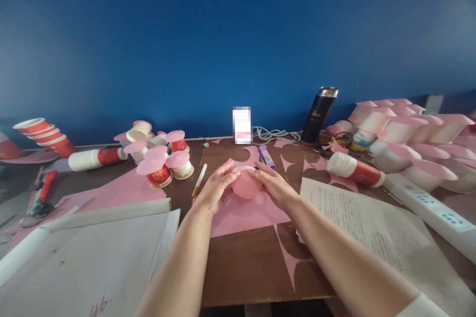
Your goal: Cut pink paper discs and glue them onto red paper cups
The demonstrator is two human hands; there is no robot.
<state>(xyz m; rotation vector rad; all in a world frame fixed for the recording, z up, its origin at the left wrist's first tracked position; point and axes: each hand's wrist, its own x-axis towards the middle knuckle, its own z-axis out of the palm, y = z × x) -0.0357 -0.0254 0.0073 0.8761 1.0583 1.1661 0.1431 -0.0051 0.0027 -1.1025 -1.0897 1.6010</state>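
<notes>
Both hands meet at the middle of the brown worktop, cupped around a pink paper disc that seems to sit on top of a cup, though the cup itself is hidden beneath. The left hand presses its fingers against the disc's nine o'clock edge, bent round it; the right hand does the same at three o'clock, fingertips on the rim. Neither is clenched: both lightly grip the disc between them. Under them lies a pink paper sheet with round holes cut out of it, and pointed pink offcuts trail toward six o'clock.

Just at nine o'clock of the left hand lies a craft knife with a white handle. At twelve o'clock of the hands a purple glue stick lies on its side. Farther off at ten o'clock stands a cluster of red-and-white paper cups capped with pink discs, and a sleeve of stacked cups lies beside them. At two o'clock another stack of cups lies on its side, with a black flask upright behind it. At three o'clock a heap of pink-topped cups fills the corner, and a printed paper sheet lies by the right forearm
</notes>
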